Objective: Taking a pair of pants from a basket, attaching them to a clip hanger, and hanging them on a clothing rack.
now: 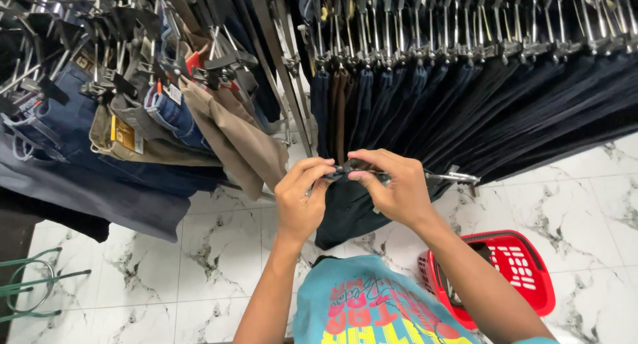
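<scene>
Basket (525, 264), one, red, lower right on the marble floor (212, 251). At frame centre, two hands: left hand (300, 199) and right hand (393, 188) both pinch one clip hanger (399, 176) carrying dark trousers (345, 214). Risk, judged: if a clip is squeezed open without support, the trousers could slide to the floor. Behind, two racks (465, 51) of hung trousers, too many to count.

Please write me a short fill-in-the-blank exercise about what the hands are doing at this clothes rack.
1. Both hands grip a metal clip ____ holding dark trousers.
2. The basket on the floor is ____.
3. The floor is white ____ tile.

Missing words: hanger; red; marble
</scene>
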